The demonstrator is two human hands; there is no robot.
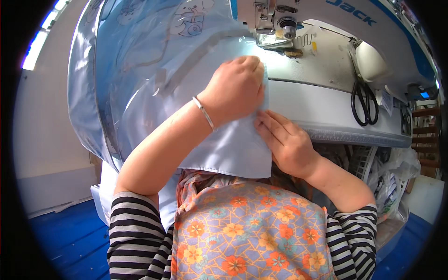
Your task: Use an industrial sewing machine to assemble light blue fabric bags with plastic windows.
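Pale blue fabric [224, 149], with a clear plastic sheet over part of it, spreads across the left of the sewing machine bed and down over my lap. My left hand [237, 88] is curled closed on the fabric near its right edge, just below the needle area. Lower on the same edge, my right hand [291, 145] pinches the fabric between thumb and fingers. Above my left hand is the lit presser foot area of the sewing machine [287, 30]. The left fingertips are partly hidden behind the hand.
Black-handled scissors [364, 100] lie on the machine bed at the right. A ruler strip [345, 136] runs along the table's front edge. Below it stands a white basket [361, 163] beside plastic bags [396, 175]. A pale wall [51, 126] rises at the left.
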